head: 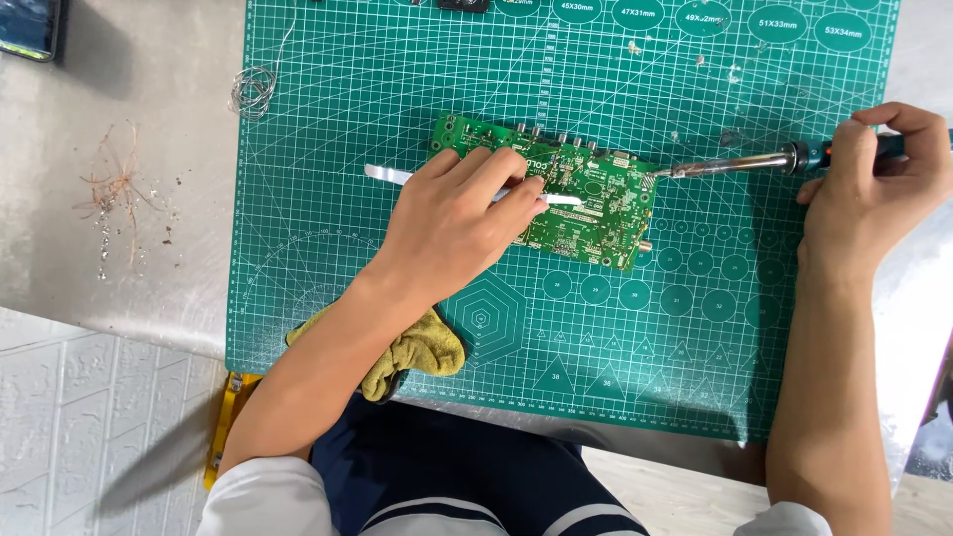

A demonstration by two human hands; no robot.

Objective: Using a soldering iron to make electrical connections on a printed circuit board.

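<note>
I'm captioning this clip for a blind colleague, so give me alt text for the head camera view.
A person's left hand holds metal tweezers over a green circuit board while the right hand brings a soldering iron to the board's right edge. The board lies on a green cutting mat, with a yellow cloth near the left forearm.

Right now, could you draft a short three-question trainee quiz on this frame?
1. True or false: the soldering iron is in the right hand.
2. The left hand rests on: A) the yellow cloth B) the circuit board C) the wire coil?
3. What colour is the cutting mat?

Key: 1 true; 2 B; 3 green.
</note>
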